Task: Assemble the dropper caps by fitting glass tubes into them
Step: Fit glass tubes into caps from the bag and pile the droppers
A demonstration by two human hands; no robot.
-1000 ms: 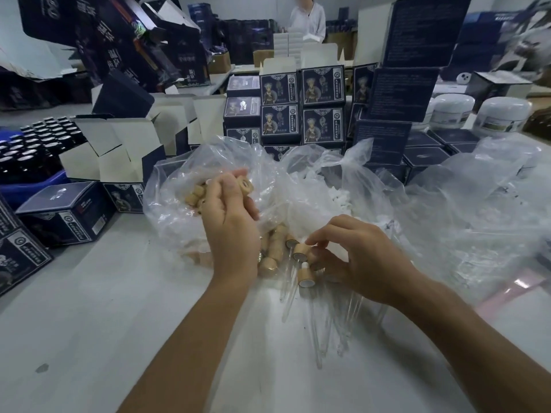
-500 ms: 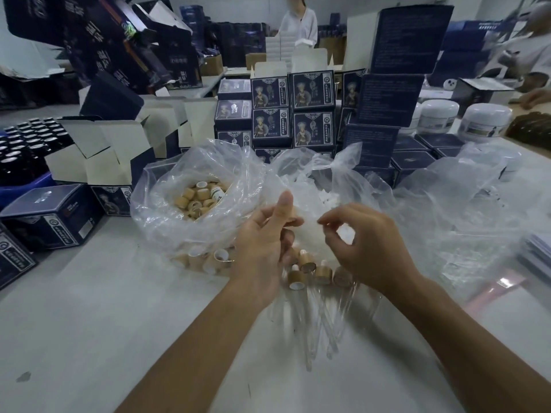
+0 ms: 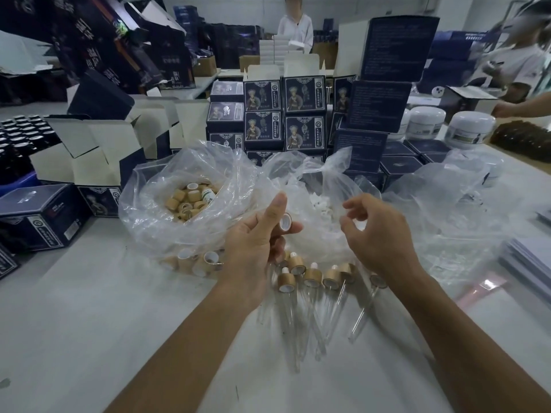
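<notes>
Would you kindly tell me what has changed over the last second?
The left hand left the bag of caps holding a cap; the right hand lifted off the finished droppers, empty. Droppers and bags stayed put.

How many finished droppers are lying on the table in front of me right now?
6 visible, in a row below the hands: caps at, glass tubes pointing toward you. The left hand may hide more.
</notes>
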